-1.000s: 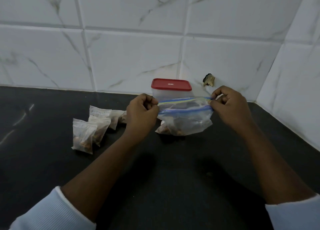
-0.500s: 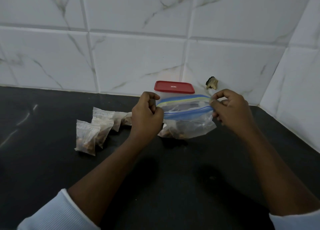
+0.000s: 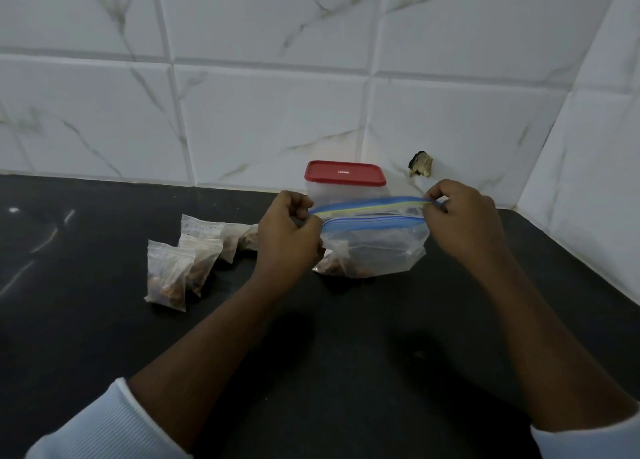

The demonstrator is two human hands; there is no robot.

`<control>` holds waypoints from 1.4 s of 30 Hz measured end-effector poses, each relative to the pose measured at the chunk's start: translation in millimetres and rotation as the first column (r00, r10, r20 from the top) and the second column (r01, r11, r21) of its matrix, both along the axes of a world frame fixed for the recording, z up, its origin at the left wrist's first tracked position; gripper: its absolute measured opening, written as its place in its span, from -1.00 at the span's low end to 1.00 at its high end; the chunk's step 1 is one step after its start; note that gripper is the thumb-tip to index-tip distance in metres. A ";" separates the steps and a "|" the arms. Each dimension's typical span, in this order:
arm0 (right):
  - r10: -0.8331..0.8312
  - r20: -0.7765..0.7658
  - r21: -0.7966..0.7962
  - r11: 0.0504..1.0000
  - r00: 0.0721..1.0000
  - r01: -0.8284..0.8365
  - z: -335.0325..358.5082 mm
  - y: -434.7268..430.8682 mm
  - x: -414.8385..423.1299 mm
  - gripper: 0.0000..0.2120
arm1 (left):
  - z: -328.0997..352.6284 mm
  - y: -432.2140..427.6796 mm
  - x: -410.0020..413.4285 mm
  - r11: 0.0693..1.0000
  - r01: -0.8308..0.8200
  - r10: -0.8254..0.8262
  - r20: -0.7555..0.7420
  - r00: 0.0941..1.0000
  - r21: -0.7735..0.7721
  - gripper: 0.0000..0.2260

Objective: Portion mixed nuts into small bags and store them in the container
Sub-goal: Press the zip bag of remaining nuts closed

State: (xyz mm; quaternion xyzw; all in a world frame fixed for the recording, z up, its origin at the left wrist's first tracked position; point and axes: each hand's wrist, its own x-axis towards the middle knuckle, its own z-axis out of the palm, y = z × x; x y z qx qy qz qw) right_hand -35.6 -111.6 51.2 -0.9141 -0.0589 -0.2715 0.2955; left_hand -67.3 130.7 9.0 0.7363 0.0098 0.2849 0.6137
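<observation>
A large clear zip bag [image 3: 375,247] with a blue and yellow seal strip stands on the black counter, nuts showing at its bottom. My left hand [image 3: 289,239] pinches the left end of the seal and my right hand [image 3: 465,221] pinches the right end. The bag's mouth is spread apart between them. Behind the bag stands a clear container with a red lid [image 3: 345,173], lid on. Several small filled bags [image 3: 166,275] lie on the counter to the left of my left hand.
The black counter [image 3: 346,354] runs to a white marble-tiled wall [image 3: 277,112] at the back and right. A small damaged hole [image 3: 420,164] marks the wall near the corner.
The seal strips of the large bag have parted further, so its mouth gapes wider. Both hands keep their pinch on the ends.
</observation>
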 end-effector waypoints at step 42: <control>0.480 -0.019 0.658 0.666 0.877 -0.351 -16.2 -12.9 18.0 -0.80 | -3.3 12.4 11.0 0.979 0.159 -0.151 0.071 0.986 -0.126 -0.62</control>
